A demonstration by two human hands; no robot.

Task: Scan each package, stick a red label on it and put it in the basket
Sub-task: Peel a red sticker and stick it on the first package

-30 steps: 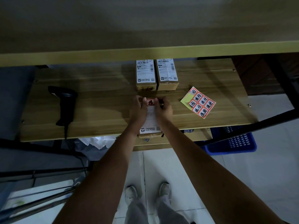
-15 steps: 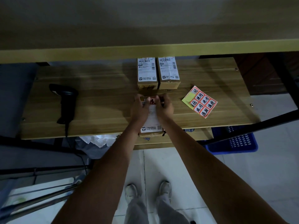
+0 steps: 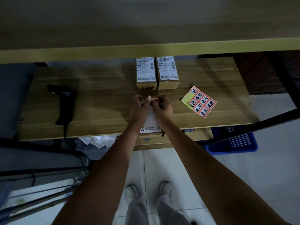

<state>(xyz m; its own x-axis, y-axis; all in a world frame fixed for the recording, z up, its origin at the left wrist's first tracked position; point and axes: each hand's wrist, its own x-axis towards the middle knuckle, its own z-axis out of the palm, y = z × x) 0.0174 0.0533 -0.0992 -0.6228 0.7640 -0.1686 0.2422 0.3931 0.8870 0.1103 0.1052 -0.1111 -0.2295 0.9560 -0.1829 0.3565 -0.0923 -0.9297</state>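
Observation:
A brown package (image 3: 150, 125) with a white shipping slip lies lengthwise at the table's front edge. Both hands grip its far end. My left hand (image 3: 139, 109) lays its fingertips across the left part of a red label (image 3: 156, 101) on the package top. My right hand (image 3: 163, 109) curls round the far right corner, its thumb beside the label. Two more packages (image 3: 146, 72) (image 3: 167, 70) stand side by side at the back of the table. The blue basket (image 3: 235, 142) sits on the floor under the table's right end, partly hidden.
A sheet of red labels (image 3: 199, 102) lies right of my hands. A black handheld scanner (image 3: 65, 101) rests on the left of the wooden table (image 3: 100, 98), cable hanging off the front. A shelf board (image 3: 146, 49) overhangs the back. Crumpled plastic (image 3: 95, 142) lies below.
My left fingertips have slid right over the red label, covering part of it. Both hands stay at the package's far end; nothing else has moved.

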